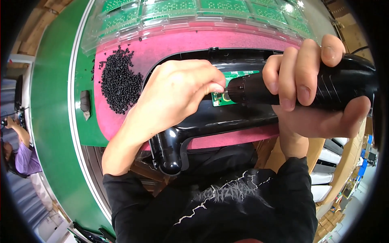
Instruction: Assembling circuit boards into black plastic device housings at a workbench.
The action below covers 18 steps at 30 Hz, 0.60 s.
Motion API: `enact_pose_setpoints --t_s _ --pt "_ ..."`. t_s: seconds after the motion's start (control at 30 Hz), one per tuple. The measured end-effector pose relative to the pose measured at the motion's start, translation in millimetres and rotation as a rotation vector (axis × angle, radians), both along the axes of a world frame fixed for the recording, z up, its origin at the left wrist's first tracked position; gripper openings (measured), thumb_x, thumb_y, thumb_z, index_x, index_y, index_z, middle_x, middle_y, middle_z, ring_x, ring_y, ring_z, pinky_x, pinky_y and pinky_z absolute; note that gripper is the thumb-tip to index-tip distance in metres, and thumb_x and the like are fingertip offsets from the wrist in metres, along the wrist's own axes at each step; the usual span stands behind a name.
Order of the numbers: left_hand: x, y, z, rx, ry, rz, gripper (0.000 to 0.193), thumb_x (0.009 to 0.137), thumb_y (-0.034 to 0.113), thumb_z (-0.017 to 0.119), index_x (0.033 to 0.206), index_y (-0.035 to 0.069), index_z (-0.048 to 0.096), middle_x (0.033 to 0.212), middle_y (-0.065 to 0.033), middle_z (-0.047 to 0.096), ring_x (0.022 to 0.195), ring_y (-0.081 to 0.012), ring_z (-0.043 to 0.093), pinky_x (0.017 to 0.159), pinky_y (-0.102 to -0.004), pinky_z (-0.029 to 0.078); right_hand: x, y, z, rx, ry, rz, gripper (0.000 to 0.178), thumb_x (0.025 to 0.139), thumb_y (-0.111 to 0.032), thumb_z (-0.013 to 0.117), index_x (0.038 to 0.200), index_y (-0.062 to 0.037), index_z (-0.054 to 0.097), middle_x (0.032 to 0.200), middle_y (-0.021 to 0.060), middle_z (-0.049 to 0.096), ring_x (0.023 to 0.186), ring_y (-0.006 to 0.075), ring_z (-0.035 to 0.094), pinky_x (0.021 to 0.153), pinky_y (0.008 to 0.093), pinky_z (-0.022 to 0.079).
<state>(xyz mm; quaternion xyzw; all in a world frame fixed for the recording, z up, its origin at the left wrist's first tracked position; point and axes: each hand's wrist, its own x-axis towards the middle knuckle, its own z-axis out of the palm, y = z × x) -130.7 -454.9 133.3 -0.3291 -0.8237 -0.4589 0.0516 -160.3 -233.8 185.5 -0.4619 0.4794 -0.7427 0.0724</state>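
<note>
A glossy black plastic housing [227, 119] lies in front of me, with a green circuit board [219, 100] set inside it. My right hand [302, 79] grips a thick black electric screwdriver [255, 90], its nose angled left over the board. At that nose, my left hand [172, 91] pinches thumb and forefinger together just above the board. Whatever sits between those fingertips is too small or hidden to name. The driver's tip and part of the board are covered by the fingers and the tool.
Left of the housing, a heap of small black screws [119, 83] spreads over the pink mat [111, 127]. Clear plastic trays [202, 22] of green boards stand along the far side. A small dark wrapped piece [85, 103] lies on the green table [52, 121]. Far left, another person [26, 156] sits.
</note>
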Motion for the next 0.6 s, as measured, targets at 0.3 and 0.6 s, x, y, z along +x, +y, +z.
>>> enact_pose_setpoints --t_s 0.3,0.6 --pt "-1.2 0.7 -3.2 -0.032 0.048 -0.037 0.014 0.080 0.006 0.075 0.089 -0.001 0.066 0.079 -0.0096 0.068 0.075 -0.0275 0.067 0.065 -0.0356 0.054 2.2 -7.3 -2.1 0.039 -0.040 -0.046 0.066 0.086 -0.067 0.059 0.119 -0.0105 0.047 0.076 -0.0031 0.054 0.056 0.0084 0.052 0.057 0.0274 0.043" --pt "1.5 2.4 4.2 -0.073 -0.087 0.089 0.010 0.086 0.006 0.070 0.089 -0.001 0.064 0.081 -0.0127 0.068 0.072 -0.0299 0.067 0.065 -0.0349 0.052 16.6 0.7 -5.5 0.057 -0.128 -0.157 0.068 0.082 -0.066 0.066 0.116 -0.0102 0.047 0.072 -0.0027 0.055 0.053 0.0092 0.052 0.054 0.0269 0.042"
